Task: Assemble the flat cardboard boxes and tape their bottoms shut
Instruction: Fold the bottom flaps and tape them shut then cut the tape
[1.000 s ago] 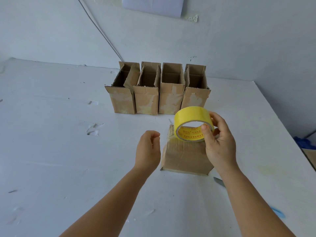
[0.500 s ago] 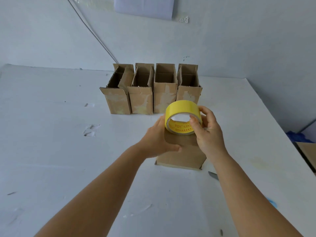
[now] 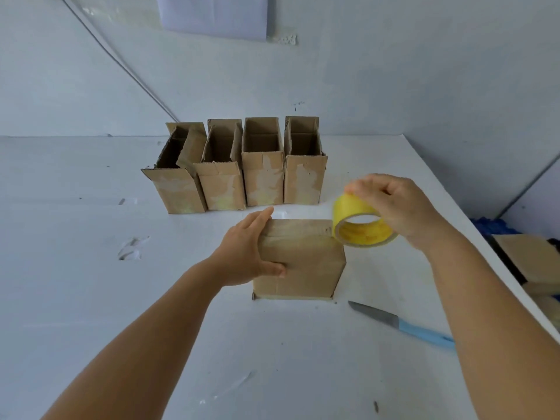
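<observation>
The white worktop carries everything, and the landmark here is the brown cardboard box standing with its folded bottom flaps facing up, near the middle of the surface. Behind that box, a row of four open-topped brown cardboard boxes stands side by side; their fronts show pale worn patches. To the right of the box, off the worktop edge, lies a stack of flat brown cardboard, likely blanks yet to be folded. The left hand rests against the box's left side, fingers straight along the upper edge and thumb pressing the front face, steadying it. The right hand holds a roll of yellow adhesive tape just above the box's upper right corner, its fingers curled over the roll's rim. The step in hand seems to be running tape across the bottom seam; doing it well calls for keeping the flaps flush under the left hand, pulling the strip taut and centred on the seam, and pressing it flat. In front and to the right of the box lies a knife with a pale blue handle, presumably for cutting the strip.
</observation>
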Action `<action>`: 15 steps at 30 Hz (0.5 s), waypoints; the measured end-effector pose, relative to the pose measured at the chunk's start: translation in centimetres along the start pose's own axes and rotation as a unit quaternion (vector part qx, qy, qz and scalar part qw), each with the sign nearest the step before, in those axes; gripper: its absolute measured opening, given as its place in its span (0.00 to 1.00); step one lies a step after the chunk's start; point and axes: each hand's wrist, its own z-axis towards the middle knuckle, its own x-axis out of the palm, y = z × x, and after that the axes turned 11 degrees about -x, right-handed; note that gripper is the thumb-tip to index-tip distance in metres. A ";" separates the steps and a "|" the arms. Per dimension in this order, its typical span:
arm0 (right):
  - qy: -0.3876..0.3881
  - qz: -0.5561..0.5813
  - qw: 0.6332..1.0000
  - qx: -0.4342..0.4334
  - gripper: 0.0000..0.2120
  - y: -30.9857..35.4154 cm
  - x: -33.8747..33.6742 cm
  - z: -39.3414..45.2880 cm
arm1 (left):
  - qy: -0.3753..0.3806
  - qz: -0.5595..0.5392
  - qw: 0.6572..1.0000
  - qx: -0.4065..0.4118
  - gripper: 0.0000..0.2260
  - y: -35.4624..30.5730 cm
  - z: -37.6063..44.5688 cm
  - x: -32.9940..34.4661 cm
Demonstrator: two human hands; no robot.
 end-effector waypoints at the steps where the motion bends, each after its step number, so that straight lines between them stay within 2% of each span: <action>1: -0.018 -0.053 0.998 0.006 0.09 -0.2 -0.3 0.1 | -0.001 0.001 1.000 0.001 0.52 0.1 0.0 0.0; 7: 0.023 -0.161 0.985 0.064 0.06 -2.5 -0.3 -0.3 | -0.006 0.015 1.000 0.004 0.52 0.1 0.2 0.1; 13: 0.032 -0.154 0.984 0.081 0.06 -4.8 0.8 -0.7 | -0.002 0.020 1.000 0.000 0.51 -0.1 0.0 0.1; 15: 0.029 -0.139 0.986 0.084 0.06 -5.3 1.2 -0.9 | 0.006 0.058 0.998 0.000 0.49 -0.4 -0.2 -0.1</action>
